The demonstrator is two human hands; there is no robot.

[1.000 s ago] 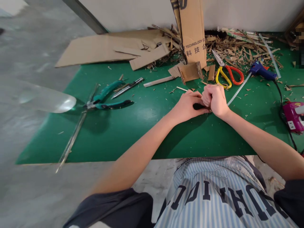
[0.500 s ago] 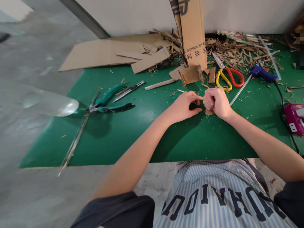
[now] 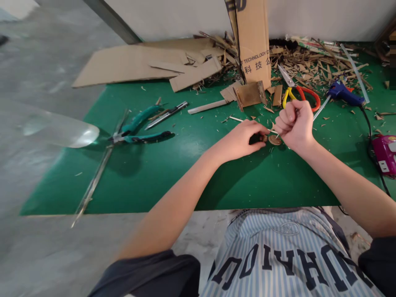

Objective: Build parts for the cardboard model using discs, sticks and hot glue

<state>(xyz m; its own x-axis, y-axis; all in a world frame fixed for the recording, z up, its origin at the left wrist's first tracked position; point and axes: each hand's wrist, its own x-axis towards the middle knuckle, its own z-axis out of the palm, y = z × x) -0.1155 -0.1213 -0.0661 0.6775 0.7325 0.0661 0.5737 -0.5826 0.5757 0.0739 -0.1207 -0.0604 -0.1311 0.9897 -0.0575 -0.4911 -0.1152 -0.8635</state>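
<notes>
My right hand (image 3: pixel 294 124) is closed in a fist just above the green table. A thin pale tip shows below its fingers, but what the fist grips is hidden. To its left, my left hand (image 3: pixel 247 138) rests low with thumb and fingers curled around something small and brown that I cannot make out. Between the two hands lies a small round cardboard disc (image 3: pixel 274 140). A thin pale stick (image 3: pixel 272 131) spans the short gap at the left fingertips. Behind the right fist are scissors (image 3: pixel 306 98) with yellow and red handles.
A folded cardboard piece (image 3: pixel 250 95) stands before a tall cardboard panel (image 3: pixel 255 45). Green-handled pliers (image 3: pixel 139 128) and a utility knife (image 3: pixel 167 115) lie left, near a clear bottle (image 3: pixel 71 131). A blue glue gun (image 3: pixel 345 94) and purple power strip (image 3: pixel 385 154) are right; cardboard scraps (image 3: pixel 312 68) lie behind.
My right fist has lifted and moved right, away from the left fingertips, uncovering the cardboard disc and the thin stick. My left hand has stayed nearly in place, its fingers a little more curled.
</notes>
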